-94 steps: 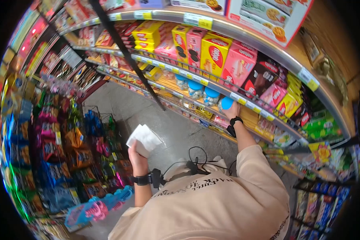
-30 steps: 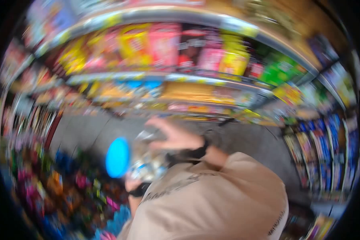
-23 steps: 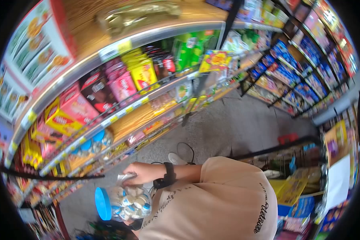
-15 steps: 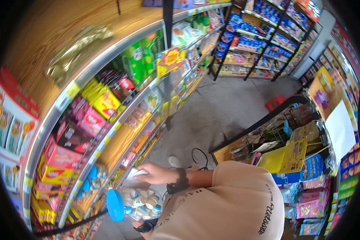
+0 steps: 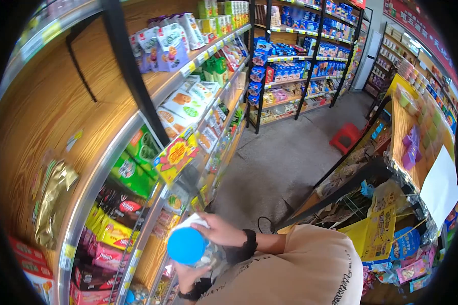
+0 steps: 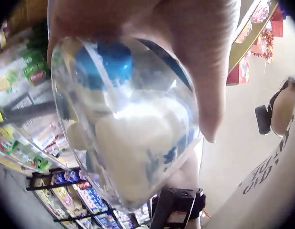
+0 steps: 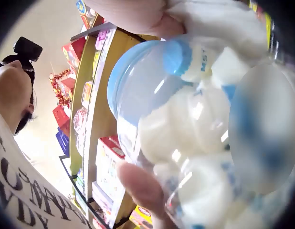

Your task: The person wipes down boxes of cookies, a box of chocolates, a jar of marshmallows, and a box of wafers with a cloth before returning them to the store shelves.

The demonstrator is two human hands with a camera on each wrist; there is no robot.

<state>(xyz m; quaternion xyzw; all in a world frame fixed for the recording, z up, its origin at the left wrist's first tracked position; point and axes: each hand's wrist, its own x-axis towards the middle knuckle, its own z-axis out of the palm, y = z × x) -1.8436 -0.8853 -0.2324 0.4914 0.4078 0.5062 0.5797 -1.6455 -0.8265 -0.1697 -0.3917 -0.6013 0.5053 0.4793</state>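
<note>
My left hand (image 5: 188, 274) grips a clear plastic jar (image 7: 152, 109) with a blue screw lid (image 5: 187, 246). Curved fingers and thumb wrap its wall in the left wrist view. Inside are several small white bottle-shaped pieces (image 7: 209, 186) with blue caps and print. Pinched in my right hand (image 5: 221, 231) is a folded white cloth or wipe (image 7: 219, 21), lying against the jar's side near the lid. The jar is tilted, its lid facing the head camera. Part of the left hand is hidden behind the jar.
To the left runs a wooden shelf with packaged snacks (image 5: 109, 231) and a golden packet (image 5: 56, 203). A black-framed display stand (image 5: 351, 180) is close on the right. Past it, a red stool (image 5: 346, 137) stands on the grey floor (image 5: 259, 168), with blue-packed shelves (image 5: 295, 66) behind.
The jar has left the shelf and passed to my left hand; the white cloth has passed from left to right. My view has swung right along the aisle, the jar's lid turning towards me.
</note>
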